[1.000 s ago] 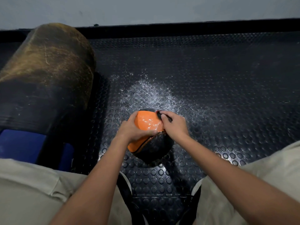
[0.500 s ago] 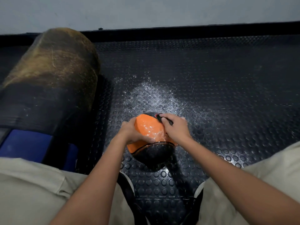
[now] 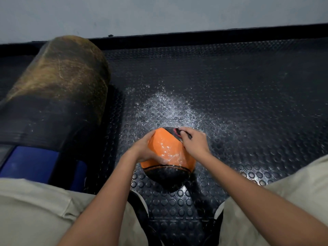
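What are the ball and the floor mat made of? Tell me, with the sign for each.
The ball: probably rubber or synthetic leather, orange and black panels, glossy; wet sheen and white flecks on the orange. The floor mat: likely black rubber, matte; moulded with rows of raised round studs.

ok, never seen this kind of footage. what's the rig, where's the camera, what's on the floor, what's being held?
No machine here: a person works with bare hands. The single view comes from a camera on their head, looking down between their knees. The left hand grips an orange and black ball low over the studded black floor mat. The right hand pinches a small dark pad against the ball's top, apparently scrubbing. White specks, maybe foam, dot the mat. A big worn cylinder lies at left.
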A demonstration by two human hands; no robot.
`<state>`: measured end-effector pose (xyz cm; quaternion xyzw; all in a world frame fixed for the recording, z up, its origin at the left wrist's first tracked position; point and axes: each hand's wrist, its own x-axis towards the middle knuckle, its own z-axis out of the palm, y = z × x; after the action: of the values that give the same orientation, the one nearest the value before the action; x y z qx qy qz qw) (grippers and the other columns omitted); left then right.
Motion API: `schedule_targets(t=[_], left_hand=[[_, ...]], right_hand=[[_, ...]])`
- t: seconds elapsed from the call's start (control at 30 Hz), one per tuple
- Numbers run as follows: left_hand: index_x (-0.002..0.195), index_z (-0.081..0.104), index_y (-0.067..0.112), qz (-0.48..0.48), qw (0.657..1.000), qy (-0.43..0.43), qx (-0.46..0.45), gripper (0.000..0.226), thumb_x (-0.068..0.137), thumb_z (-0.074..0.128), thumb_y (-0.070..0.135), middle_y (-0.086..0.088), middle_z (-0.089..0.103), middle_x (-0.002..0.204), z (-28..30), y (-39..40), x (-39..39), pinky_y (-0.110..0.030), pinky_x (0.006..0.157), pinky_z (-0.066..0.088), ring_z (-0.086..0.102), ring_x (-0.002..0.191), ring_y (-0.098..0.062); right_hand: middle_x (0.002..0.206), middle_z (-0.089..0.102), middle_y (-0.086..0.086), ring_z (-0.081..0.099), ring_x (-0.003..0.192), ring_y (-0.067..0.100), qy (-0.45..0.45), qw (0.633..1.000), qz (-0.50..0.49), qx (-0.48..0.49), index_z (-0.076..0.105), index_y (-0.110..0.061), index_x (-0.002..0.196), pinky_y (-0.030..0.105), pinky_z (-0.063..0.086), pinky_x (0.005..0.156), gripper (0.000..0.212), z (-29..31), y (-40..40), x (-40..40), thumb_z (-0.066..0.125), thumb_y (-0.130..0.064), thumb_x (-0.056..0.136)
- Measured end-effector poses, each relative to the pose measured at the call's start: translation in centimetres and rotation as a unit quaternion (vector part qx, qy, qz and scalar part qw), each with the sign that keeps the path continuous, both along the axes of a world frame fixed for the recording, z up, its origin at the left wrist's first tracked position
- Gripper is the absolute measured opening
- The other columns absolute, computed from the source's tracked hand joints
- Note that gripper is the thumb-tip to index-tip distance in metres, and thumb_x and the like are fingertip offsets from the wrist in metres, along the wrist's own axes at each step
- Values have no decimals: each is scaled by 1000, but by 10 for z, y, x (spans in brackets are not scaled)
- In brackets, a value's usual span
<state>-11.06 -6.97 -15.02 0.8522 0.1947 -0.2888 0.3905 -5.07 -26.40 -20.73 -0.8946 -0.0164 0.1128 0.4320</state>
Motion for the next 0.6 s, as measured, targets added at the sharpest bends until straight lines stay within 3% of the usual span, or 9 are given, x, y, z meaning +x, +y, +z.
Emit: schedule_targets(t=[0.07,0.13,0.23,0.3,0.37,0.43,0.5,0.6], left_hand=[[159,11,43,-14,1000,2,-2,135,57,97,21,-1,21,163,1,-1,0,-52,117,31,26,147,-32],[158,11,48,-32,999,10,20,137,55,98,23,-5,18,163,1,-2,3,-56,117,30,25,146,-36],[153,13,59,-54,994,34,92,128,61,95,24,-11,12,156,8,-4,7,-60,116,29,16,144,-39],[151,13,62,-68,989,40,123,122,68,91,19,-11,12,152,11,-5,8,-60,116,29,15,142,-38],[152,10,60,-85,987,38,132,123,69,89,16,-11,15,149,10,-5,9,-59,115,32,20,139,-38],[154,8,56,-93,986,33,131,128,64,91,18,-10,18,147,9,-5,8,-59,115,33,24,137,-36],[156,6,52,-105,986,26,130,134,59,96,28,-9,20,147,8,-5,8,-59,117,30,23,138,-35],[159,1,42,-122,984,17,130,145,48,92,62,-9,15,153,5,-9,7,-60,118,26,16,144,-37]], right_hand=[[113,69,-6,57,84,6,56,997,-56,-18,68,-32,127,21,42,63,29,-3,-11,1,49,-31,105],[115,69,-2,58,91,13,82,993,-86,-19,68,-30,125,22,40,63,28,-8,-15,1,49,-29,105],[100,68,-10,61,104,20,39,998,-46,11,70,-37,119,33,52,85,25,0,-1,-4,52,-31,102],[103,71,-15,58,107,18,9,1000,18,14,71,-39,117,45,46,104,25,5,5,-4,53,-34,101],[114,71,-14,52,109,15,-6,999,42,-4,70,-38,121,43,39,107,26,7,5,-2,51,-34,103],[118,70,-6,53,106,15,18,1000,-2,-16,68,-35,126,32,46,91,29,2,-1,0,49,-34,104],[114,68,-4,57,89,14,72,996,-52,-25,66,-30,129,22,44,62,31,-4,-10,2,47,-32,106],[110,67,-6,58,81,12,115,990,-85,-10,67,-30,128,17,40,54,30,-4,-13,6,48,-31,105]])
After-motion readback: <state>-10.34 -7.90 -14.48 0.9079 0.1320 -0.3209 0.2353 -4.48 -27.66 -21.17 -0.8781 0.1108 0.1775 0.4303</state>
